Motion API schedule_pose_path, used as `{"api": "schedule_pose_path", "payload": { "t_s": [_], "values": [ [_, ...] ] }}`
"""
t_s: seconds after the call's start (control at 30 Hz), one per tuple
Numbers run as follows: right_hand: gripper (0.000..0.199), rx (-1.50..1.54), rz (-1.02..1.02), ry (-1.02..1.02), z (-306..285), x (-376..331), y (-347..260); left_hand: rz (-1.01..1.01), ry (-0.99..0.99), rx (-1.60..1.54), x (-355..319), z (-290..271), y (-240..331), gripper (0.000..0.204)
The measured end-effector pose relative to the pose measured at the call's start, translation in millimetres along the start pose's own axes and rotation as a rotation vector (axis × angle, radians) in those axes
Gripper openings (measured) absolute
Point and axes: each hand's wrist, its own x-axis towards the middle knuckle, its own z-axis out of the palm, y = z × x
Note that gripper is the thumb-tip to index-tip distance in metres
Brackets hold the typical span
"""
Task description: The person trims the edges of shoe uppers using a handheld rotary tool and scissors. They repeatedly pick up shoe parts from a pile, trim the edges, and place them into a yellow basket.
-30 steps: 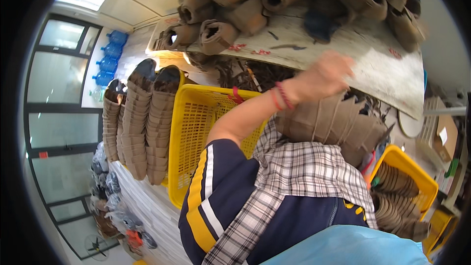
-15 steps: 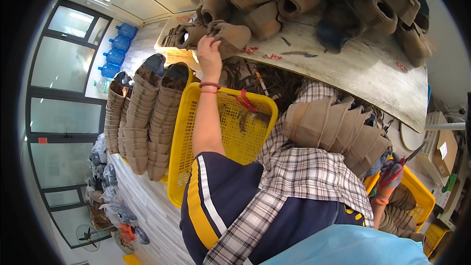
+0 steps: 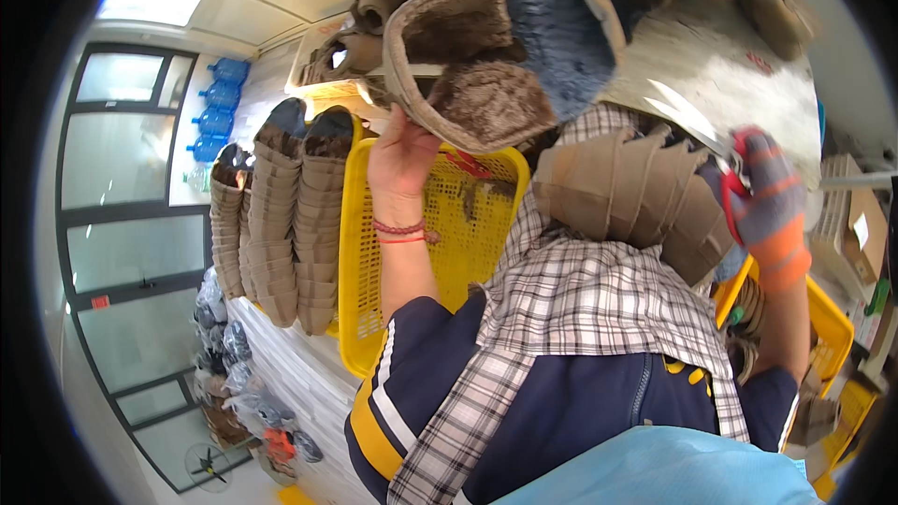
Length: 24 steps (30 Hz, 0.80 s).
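Note:
My left hand [image 3: 400, 164] grips the lower edge of a fur-lined shoe upper [image 3: 496, 98], raised in front of me over the yellow basket and the table edge. Its opening faces me, showing brown and blue pile inside a tan rim. In my right hand [image 3: 772, 206], which wears a grey and orange glove, are red-handled scissors [image 3: 692, 120] with their blades parted and pointing toward the upper. The blades stand apart from it. A nested row of tan uppers [image 3: 613, 192] lies across my lap on the plaid apron [image 3: 561, 309], just left of the scissors.
A yellow basket [image 3: 360, 341] stands at my left, beside tall stacks of nested uppers [image 3: 279, 234]. More loose uppers [image 3: 781, 14] lie on the worn table [image 3: 762, 98] ahead. Another yellow basket [image 3: 831, 341] with uppers stands at my right.
My left hand has lifted an upper off the table, brought it nearer and turned its lined opening toward me. My right hand has risen from the lower right with the scissors, now opened.

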Motion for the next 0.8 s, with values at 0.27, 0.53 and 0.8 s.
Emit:
{"api": "schedule_pose_path", "payload": {
  "t_s": [0.27,0.53,0.8],
  "values": [
    [0.030,-0.318,-0.257,-0.116,22,37,-5,-0.310,0.068,-0.016,11,16,-81,0.035],
    [0.029,-0.464,-0.207,-0.286,41,51,-9,-0.357,0.017,0.076,15,15,-96,0.037],
    [0.031,-0.560,-0.058,-0.559,45,64,-19,-0.393,0.005,0.117,20,12,-98,0.038]
  ]
}}
